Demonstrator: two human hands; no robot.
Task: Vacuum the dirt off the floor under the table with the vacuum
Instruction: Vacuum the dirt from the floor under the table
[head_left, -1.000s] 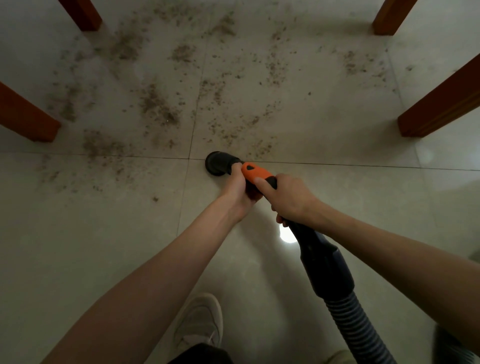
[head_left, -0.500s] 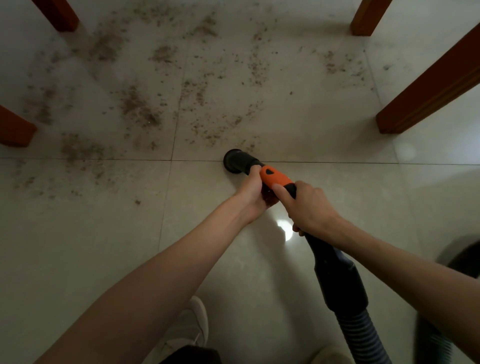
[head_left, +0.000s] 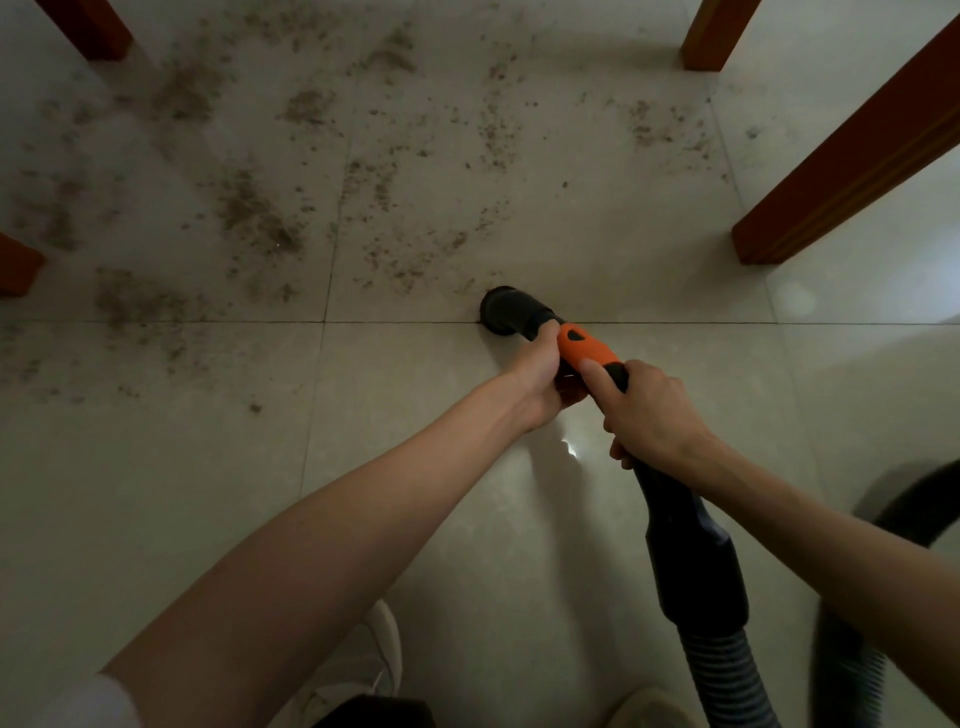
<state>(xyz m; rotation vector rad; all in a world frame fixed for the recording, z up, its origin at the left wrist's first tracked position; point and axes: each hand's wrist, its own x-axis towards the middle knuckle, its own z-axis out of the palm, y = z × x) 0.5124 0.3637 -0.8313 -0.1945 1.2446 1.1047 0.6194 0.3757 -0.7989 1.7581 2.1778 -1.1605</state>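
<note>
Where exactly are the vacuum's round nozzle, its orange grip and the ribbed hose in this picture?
round nozzle (head_left: 501, 310), head view, on its black rim at the floor.
orange grip (head_left: 584, 349), head view, on the orange top between the hands.
ribbed hose (head_left: 727, 675), head view, on the grey ribbed part below the black collar.

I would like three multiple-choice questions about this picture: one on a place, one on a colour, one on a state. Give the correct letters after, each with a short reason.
1. Where does the vacuum nozzle sit?
A. on the tile joint at the near edge of the dirt
B. beside the far left table leg
C. on the shoe

2. What colour is the grip section of the vacuum wand?
A. blue
B. orange
C. white

3. How is the wand held?
A. by the left hand only
B. by nobody
C. by both hands

Answers:
1 A: the nozzle lies across the dark joint, with dirt spread beyond it.
2 B: the section between the hands is orange.
3 C: the left hand and the right hand both grip it.
</note>
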